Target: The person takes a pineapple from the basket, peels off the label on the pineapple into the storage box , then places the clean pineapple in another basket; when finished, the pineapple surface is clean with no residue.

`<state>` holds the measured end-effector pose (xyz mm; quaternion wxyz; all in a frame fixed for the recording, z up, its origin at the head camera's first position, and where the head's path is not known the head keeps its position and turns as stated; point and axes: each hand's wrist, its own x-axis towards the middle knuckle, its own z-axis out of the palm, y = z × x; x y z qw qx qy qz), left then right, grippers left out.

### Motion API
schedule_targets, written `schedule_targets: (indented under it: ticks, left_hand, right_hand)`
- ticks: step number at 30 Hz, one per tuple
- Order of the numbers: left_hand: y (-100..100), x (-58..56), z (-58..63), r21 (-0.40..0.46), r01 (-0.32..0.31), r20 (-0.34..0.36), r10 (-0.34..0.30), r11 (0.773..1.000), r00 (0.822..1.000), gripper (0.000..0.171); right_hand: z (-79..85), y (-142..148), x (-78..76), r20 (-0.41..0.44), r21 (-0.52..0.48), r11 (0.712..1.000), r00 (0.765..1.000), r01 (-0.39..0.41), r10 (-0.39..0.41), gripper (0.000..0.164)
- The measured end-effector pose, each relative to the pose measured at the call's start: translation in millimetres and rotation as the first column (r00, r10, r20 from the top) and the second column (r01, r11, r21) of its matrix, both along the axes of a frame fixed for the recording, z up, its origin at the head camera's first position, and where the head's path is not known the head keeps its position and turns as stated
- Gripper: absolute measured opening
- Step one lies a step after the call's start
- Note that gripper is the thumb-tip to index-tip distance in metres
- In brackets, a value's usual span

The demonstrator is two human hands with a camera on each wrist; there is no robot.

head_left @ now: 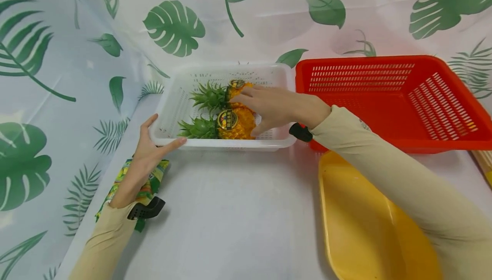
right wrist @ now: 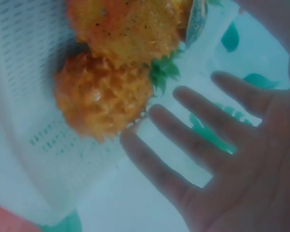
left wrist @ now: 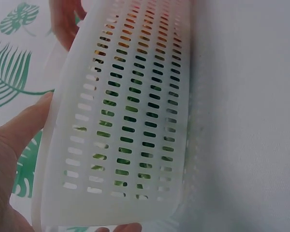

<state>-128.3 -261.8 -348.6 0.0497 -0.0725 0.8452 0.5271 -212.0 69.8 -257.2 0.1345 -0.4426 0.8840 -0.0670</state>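
Observation:
Two orange pineapples, a far one (head_left: 235,94) and a near one (head_left: 242,126), lie side by side in a white plastic basket (head_left: 230,143). Their green crowns point left, and both carry dark round labels. Above them is my right hand (head_left: 270,105), which hides part of the far fruit. Its fingers are straight and spread in the right wrist view, with nothing gripped, close to a pineapple (right wrist: 104,96). My left hand (head_left: 150,147) holds the basket's near left corner, thumb on the front rim. The left wrist view shows that thumb against the slotted wall (left wrist: 121,121).
A red slotted basket (head_left: 357,100) stands right of the white one. Under my right forearm lies a yellow basin (head_left: 361,228). A green and yellow packet (head_left: 153,177) sits beneath my left wrist. Leaf-printed cloth (head_left: 250,24) rises behind the white table (head_left: 230,211).

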Motion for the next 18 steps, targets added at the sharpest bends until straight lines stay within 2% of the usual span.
schedule_targets:
  ticks: [7, 14, 18]
  left_hand:
    - [2, 0.4, 1.8, 0.009, 0.009, 0.002, -0.009, 1.0, 1.0, 0.114]
    - [3, -0.5, 1.6, -0.002, 0.008, 0.004, -0.008, 1.0, 1.0, 0.115]
    - [2, 0.5, 1.7, -0.004, 0.0, 0.01, 0.0, 1.0, 1.0, 0.115]
  right_hand:
    - [-6.6, -15, -13.0, 0.1, 0.077, 0.997, 0.994, 0.033, -0.041, 0.095]
    - [-14.5, -21, -20.3, 0.186, 0.139, 0.988, 0.979, 0.062, -0.088, 0.103]
    - [-17.1, -26, -22.7, 0.225, 0.146, 0.988, 0.971, 0.048, -0.08, 0.102]
